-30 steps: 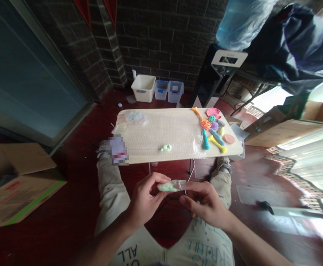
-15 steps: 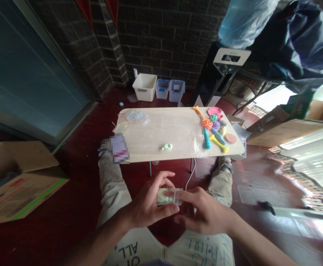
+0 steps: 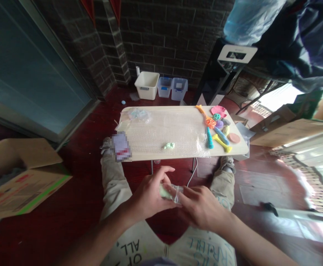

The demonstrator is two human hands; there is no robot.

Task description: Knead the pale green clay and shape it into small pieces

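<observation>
Above my lap, my left hand (image 3: 150,194) is curled around a small clear plastic bag (image 3: 178,195) with pale green modelling clay (image 3: 165,192) inside. My right hand (image 3: 201,205) is at the bag's other end, its fingers closed on the clear plastic; part of the index finger seems to reach into the bag, though the tip is hard to make out. Beyond both hands, a small twisted lump of pale green clay (image 3: 169,146) lies on bubble wrap (image 3: 161,127) near the front edge of the table (image 3: 183,109).
Clay pieces, including a yellow one (image 3: 222,143), a teal stick (image 3: 209,138) and a pink dish shape (image 3: 218,111), cluster at the table's right. Crumpled plastic bags (image 3: 139,115) lie at the back left. Storage bins (image 3: 147,85) stand by the wall; a cardboard box (image 3: 36,184) sits left.
My left hand has opened around the bag and closed in again. My right fingers have moved left against the bag, which now shows more crumpled. The view has shifted slightly.
</observation>
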